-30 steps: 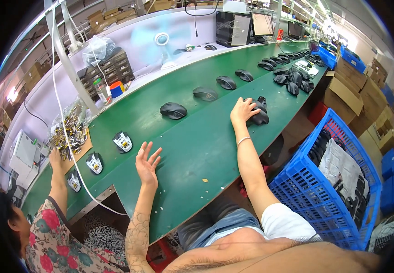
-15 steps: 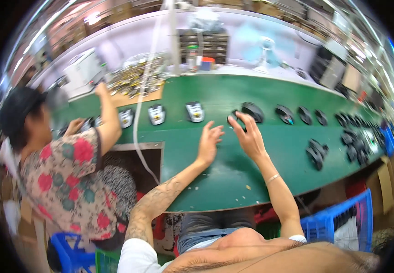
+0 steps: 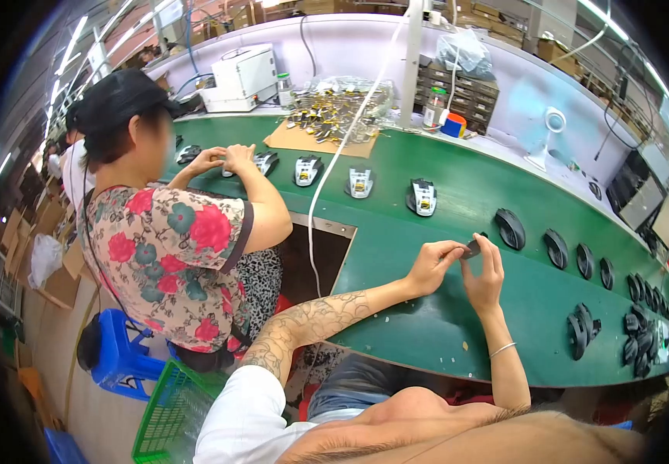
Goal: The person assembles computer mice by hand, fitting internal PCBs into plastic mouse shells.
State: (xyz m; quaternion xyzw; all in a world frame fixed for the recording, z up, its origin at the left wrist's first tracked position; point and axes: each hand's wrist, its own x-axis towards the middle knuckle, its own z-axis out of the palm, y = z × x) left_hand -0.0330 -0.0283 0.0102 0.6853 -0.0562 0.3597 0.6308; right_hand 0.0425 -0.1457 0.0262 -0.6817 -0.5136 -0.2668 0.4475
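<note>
Above the green bench, my left hand (image 3: 430, 267) and my right hand (image 3: 484, 272) come together at the fingertips. Between them is a small black piece (image 3: 471, 249), mostly covered by fingers; its exact kind cannot be made out. Both hands pinch it. Just beyond my right hand sits a black computer mouse (image 3: 510, 229) on the bench. Farther left, an opened mouse with a white inner frame (image 3: 422, 198) rests in the same row, with another such mouse (image 3: 360, 183) beside it.
Black mice (image 3: 556, 248) continue rightward, with loose black parts (image 3: 582, 331) nearer me. On the left, a co-worker (image 3: 172, 247) handles mice. A white cable (image 3: 327, 174) hangs across the bench. At the back are small parts on cardboard (image 3: 280, 137) and a fan (image 3: 555, 121).
My view has swung left. My left hand, apart with loose fingers before, now meets my right hand at the black piece. My right hand has drawn back from the mouse row.
</note>
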